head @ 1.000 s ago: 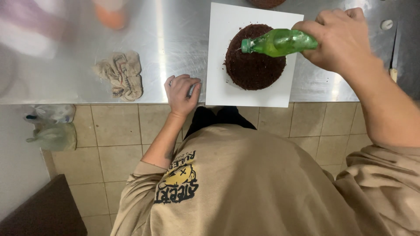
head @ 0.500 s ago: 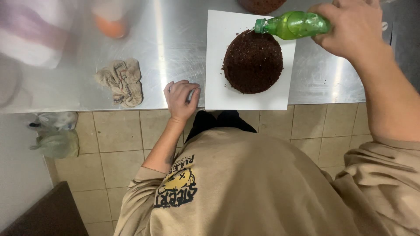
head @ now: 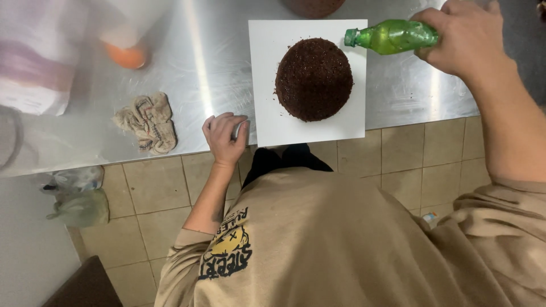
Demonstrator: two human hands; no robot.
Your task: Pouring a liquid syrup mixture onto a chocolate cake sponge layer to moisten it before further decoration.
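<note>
ideally the right hand (head: 472, 40), closed round the green bottle (head: 392, 37) at upper right, keeps its cap tipped over the dark cake (head: 314, 78) at upper centre, while the left hand (head: 226, 136), fingers curled, steadies the table edge (head: 187, 149)

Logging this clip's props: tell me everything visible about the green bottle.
The green bottle is small, translucent and plastic-looking, with a green cap on. It lies nearly level in the air, cap end pointing left, just past the upper right edge of the dark round cake on its white board. The right hand grips its base end; nothing else touches it. Its contents can't be made out.
</note>
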